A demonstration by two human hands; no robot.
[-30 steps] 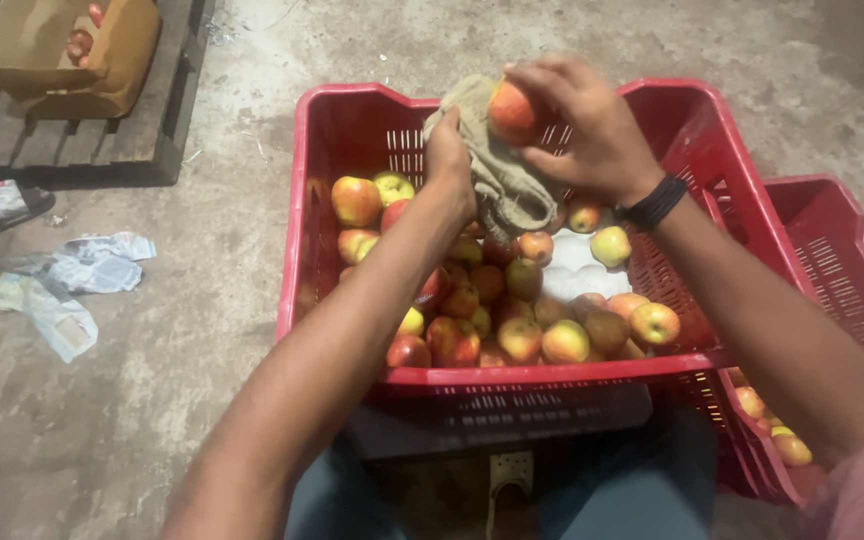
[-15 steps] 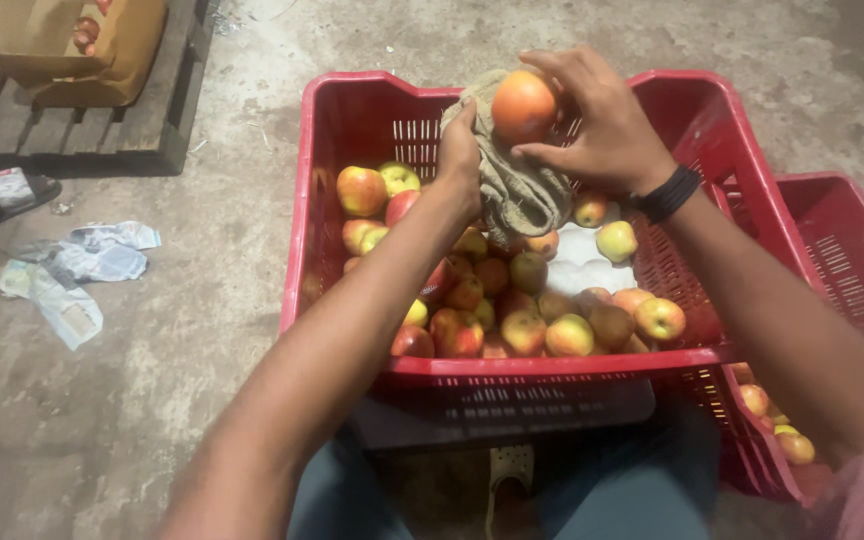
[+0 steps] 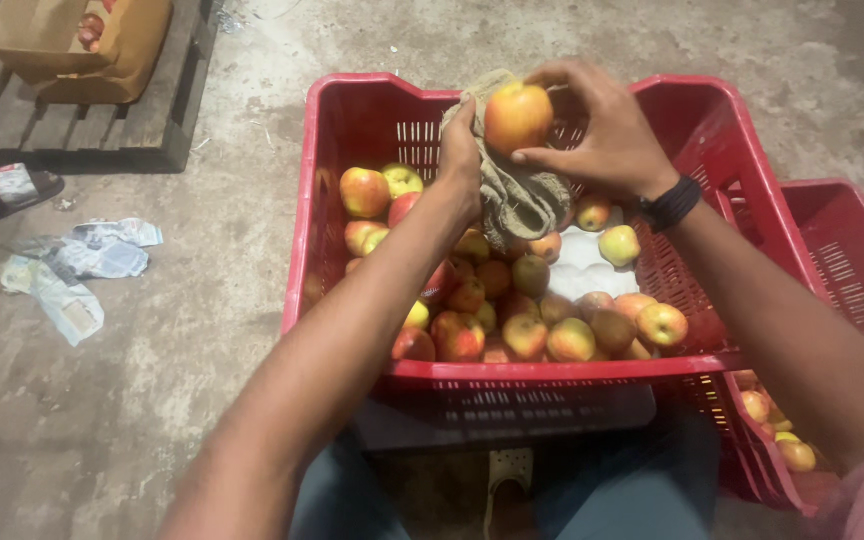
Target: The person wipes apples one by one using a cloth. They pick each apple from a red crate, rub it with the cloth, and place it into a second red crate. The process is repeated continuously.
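**Apple and cloth held over the red crate**

The right hand is holding a red-and-yellow apple above the far end of a red plastic crate, fingers spread around the fruit's right side and thumb pressing along its underside. The left hand is closing on a bunched, drab cloth just to the left of and beneath the apple; the cloth is touching the fruit and is draping down toward the pile below.

The apple is looking firm, round and smooth-skinned, so it is probably turning easily in the fingers and could slip if held only by the tips; a cupped grip across its widest part seems the safest hold. It is likely light enough for one hand, yet bruising is a risk if it is dropped or squeezed hard. The cloth is soft and limp, folding wherever it is gripped, so a gathered fistful is giving the firmest hold.

Many more apples are lying loose in the crate, with a pale liner sheet showing among them. A second red crate is sitting to the right. On the far left, a cardboard box is resting on a wooden pallet, and crumpled paper is lying on the concrete floor.
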